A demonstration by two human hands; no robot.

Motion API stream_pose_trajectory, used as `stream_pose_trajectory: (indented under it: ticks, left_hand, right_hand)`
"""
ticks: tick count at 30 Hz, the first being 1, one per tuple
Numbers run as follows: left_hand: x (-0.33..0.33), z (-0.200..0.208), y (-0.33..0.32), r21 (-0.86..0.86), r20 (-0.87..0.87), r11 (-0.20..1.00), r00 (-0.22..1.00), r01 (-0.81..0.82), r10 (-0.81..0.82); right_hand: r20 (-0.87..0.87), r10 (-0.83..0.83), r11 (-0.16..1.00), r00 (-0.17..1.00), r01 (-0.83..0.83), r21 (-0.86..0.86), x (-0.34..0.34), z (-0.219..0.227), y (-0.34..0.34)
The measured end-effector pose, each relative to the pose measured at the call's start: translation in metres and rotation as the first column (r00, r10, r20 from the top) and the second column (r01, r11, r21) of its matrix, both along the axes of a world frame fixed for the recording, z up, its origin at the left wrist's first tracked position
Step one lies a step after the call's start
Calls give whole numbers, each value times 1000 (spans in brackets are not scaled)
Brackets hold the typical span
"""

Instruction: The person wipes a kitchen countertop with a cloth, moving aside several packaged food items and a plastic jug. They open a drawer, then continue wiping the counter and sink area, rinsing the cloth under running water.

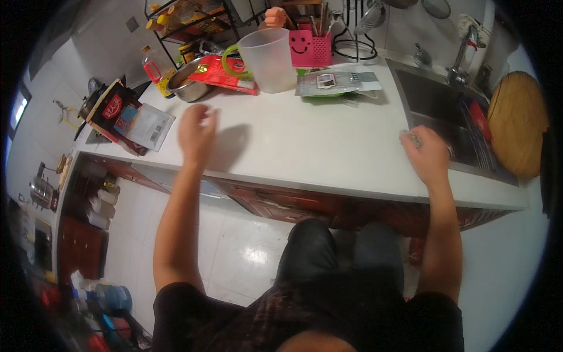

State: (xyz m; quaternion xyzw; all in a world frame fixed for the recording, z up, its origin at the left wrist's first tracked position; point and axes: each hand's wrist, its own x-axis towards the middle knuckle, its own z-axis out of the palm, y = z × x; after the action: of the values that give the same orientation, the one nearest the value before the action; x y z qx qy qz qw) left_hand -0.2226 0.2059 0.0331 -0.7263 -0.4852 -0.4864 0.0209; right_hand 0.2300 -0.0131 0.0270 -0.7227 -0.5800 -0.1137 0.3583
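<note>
My left hand (197,134) hovers over the left part of the white counter (316,138), fingers loosely curled, with nothing visible in them. Its shadow falls on the counter to the right. Near the sink's left edge, my right hand (429,155) is closed around a small crumpled greyish cloth (414,139); most of it is hidden by the fingers. Beyond my left hand stand a steel bowl (190,88), a red packet (226,75) and a clear plastic jug (270,61) with a green handle. A grey-green flat package (338,84) lies right of the jug.
The sink (431,97) with its faucet (460,67) is at the right, beside a round wooden board (517,123). Packets (143,126) lie at the counter's left end near an oil bottle (157,70). A pink utensil holder (311,48) and a bottle rack (193,23) stand behind.
</note>
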Motion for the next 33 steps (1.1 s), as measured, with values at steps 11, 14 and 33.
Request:
stream_pose_trajectory:
  ticks: [11, 14, 33]
  left_hand:
    - [267, 18, -8, -80, -386, 943, 863, 322, -327]
    - [291, 28, 1, -333, -527, 919, 766, 212, -368]
    - [253, 121, -33, -276, 904, 367, 370, 888, -214]
  right_hand:
    - [-52, 28, 1000, 998, -29, -5, 10, -1, -5]
    - [-49, 23, 999, 999, -25, -25, 13, -4, -5]
    - [-347, -34, 974, 937, 109, 200, 24, -7, -4]
